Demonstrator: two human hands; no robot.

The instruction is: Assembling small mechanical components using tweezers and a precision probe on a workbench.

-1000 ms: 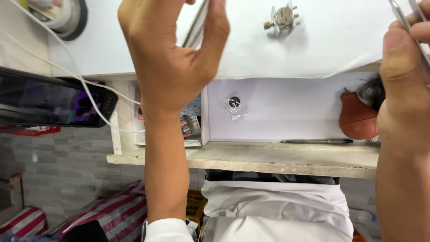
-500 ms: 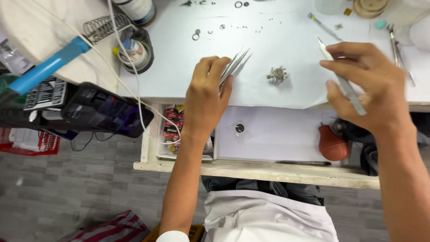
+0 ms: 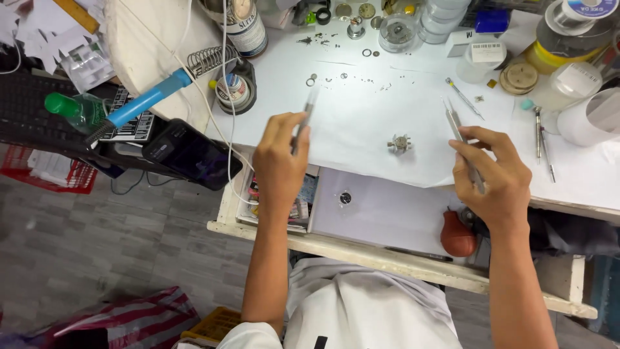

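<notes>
My left hand (image 3: 279, 167) grips a pair of metal tweezers (image 3: 305, 119) that point up over the white paper sheet (image 3: 361, 123). My right hand (image 3: 494, 178) holds a second pair of tweezers (image 3: 457, 129), tips angled up and left. Between the two hands, a small metal watch part (image 3: 399, 143) lies on the paper, untouched. Below it, a tiny round part (image 3: 345, 198) rests in the open white drawer (image 3: 387, 213).
Tiny rings and screws (image 3: 336, 77) are scattered at the back of the paper. Jars, tape rolls and containers (image 3: 452, 26) crowd the far edge. A blue soldering iron (image 3: 139, 103), a phone (image 3: 190, 155) and a keyboard sit left. Screwdrivers (image 3: 541, 139) lie right; a red blower (image 3: 457, 236) sits in the drawer.
The view has pulled back and shifted, showing more of the bench. Both hands have drawn closer to me, and the left tweezers now point up rather than toward the watch part.
</notes>
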